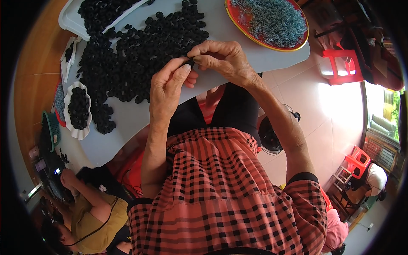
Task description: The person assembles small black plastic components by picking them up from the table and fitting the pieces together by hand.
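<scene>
Over the table's near edge, my left hand point(166, 87) and my right hand point(227, 61) meet at the fingertips. Between them is a small black part point(191, 63), mostly covered by the fingers. Thumb and index finger of each hand are pinched on it; its exact shape cannot be made out. Just beyond my hands spreads a large heap of small round black plastic pieces point(136, 59). A round red tray with a yellow rim point(280, 49) lies to the right, carrying many small silvery coil springs point(272, 21).
The pale grey table point(123, 121) also bears a white tray point(64, 19) and a scalloped white dish point(67, 106) with more black pieces. A green basket point(52, 129) is at the left. Another person point(95, 216) sits lower left. A fan point(270, 134) and red stools point(346, 66) stand on the right.
</scene>
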Tool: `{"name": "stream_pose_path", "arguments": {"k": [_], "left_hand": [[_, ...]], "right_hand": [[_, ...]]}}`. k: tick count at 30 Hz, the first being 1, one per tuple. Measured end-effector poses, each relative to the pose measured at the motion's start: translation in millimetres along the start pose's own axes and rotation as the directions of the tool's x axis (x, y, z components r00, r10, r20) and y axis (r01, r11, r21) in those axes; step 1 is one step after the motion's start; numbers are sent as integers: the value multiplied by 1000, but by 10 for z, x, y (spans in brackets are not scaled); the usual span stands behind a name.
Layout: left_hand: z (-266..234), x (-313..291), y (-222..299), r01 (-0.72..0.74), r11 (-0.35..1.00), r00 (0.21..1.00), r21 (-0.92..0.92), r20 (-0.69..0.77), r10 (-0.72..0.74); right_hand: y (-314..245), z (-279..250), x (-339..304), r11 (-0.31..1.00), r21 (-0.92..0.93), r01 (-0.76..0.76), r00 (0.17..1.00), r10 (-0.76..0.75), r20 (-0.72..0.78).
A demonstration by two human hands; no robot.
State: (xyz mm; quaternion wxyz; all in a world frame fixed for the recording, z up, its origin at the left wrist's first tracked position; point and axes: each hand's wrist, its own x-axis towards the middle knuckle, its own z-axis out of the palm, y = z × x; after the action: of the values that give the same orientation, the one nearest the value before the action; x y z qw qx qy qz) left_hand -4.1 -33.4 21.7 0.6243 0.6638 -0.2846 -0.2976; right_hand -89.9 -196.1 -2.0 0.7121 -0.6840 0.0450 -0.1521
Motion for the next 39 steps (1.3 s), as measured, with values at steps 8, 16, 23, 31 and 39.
{"name": "stream_pose_path", "arguments": {"k": [8, 16, 23, 31, 39], "left_hand": [[21, -10, 29, -61, 990, 998, 131, -16, 64], [68, -19, -17, -148, 925, 983, 350, -53, 177], [155, 21, 9, -126, 927, 982, 354, -89, 168], [190, 72, 7, -274, 837, 936, 474, -68, 346], [30, 68, -56, -23, 999, 999, -25, -39, 22]], "right_hand": [[-16, 19, 0, 1000, 6, -3, 1000, 3, 20], [17, 69, -56, 986, -122, 111, 992, -117, -45], [29, 85, -47, 956, -246, 161, 971, -198, -133], [40, 84, -52, 960, -223, 167, 963, -208, -174], [3, 102, -37, 894, -352, 277, 947, -317, -60]]}}
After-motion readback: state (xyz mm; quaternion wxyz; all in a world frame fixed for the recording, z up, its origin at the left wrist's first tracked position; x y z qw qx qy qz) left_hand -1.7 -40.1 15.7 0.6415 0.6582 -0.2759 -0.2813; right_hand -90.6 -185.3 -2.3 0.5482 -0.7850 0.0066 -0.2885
